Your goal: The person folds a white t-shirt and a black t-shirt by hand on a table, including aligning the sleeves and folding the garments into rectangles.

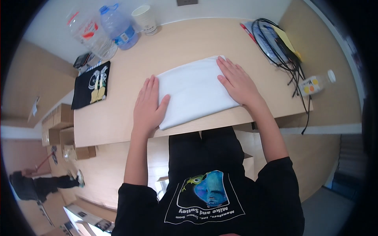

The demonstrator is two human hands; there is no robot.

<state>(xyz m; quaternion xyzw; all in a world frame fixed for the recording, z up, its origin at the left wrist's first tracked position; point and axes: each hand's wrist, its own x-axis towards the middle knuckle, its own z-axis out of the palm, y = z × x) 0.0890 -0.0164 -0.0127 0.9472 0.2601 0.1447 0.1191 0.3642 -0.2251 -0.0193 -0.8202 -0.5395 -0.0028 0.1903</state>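
A folded white cloth [195, 88] lies flat near the front edge of a light wood desk [189, 38]. My left hand [150, 104] rests along its left side, with the thumb on the cloth and the fingers at its edge. On the right side, my right hand [237, 79] lies flat, its fingers reaching the far right corner. Neither hand grips the cloth. Both palms face down, and the cloth's surface between them looks smooth.
Two large plastic bottles [125, 34] and a paper cup [144, 20] stand at the back left. A folded black printed cloth [91, 85] lies left. Black cables [274, 53] and a small bottle [316, 84] are right. Beyond the desk, a person [44, 184] stands near cardboard boxes [63, 116].
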